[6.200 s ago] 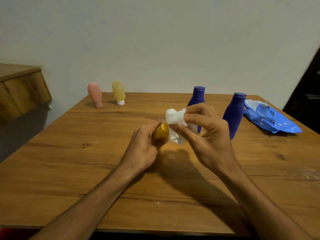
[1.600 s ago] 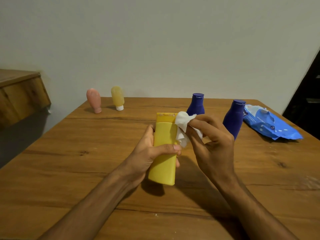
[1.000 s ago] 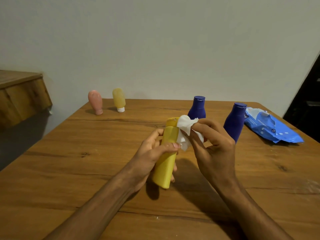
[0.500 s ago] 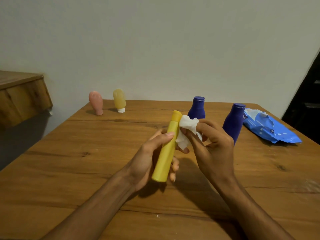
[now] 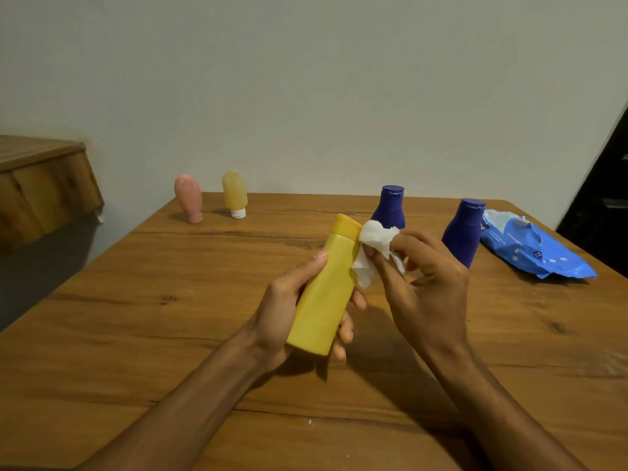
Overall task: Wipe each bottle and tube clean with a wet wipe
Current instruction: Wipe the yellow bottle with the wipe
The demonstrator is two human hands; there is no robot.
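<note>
My left hand (image 5: 289,311) grips a yellow bottle (image 5: 326,290) above the table, cap tilted up and away. My right hand (image 5: 424,283) pinches a crumpled white wet wipe (image 5: 373,253) and holds it against the bottle's right side just below the cap. Two dark blue bottles stand upright behind my hands, one (image 5: 390,207) partly hidden by the wipe, the other (image 5: 464,229) further right. A pink tube (image 5: 188,197) and a pale yellow tube (image 5: 234,193) stand on their caps at the far left.
A blue wet-wipe pack (image 5: 530,246) lies at the table's far right. The wooden table (image 5: 170,317) ends at a wall behind. A wooden ledge (image 5: 40,178) juts out beyond the left edge.
The yellow bottle has turned in my left hand from edge-on to showing its broad face. The wipe stays at its upper right side.
</note>
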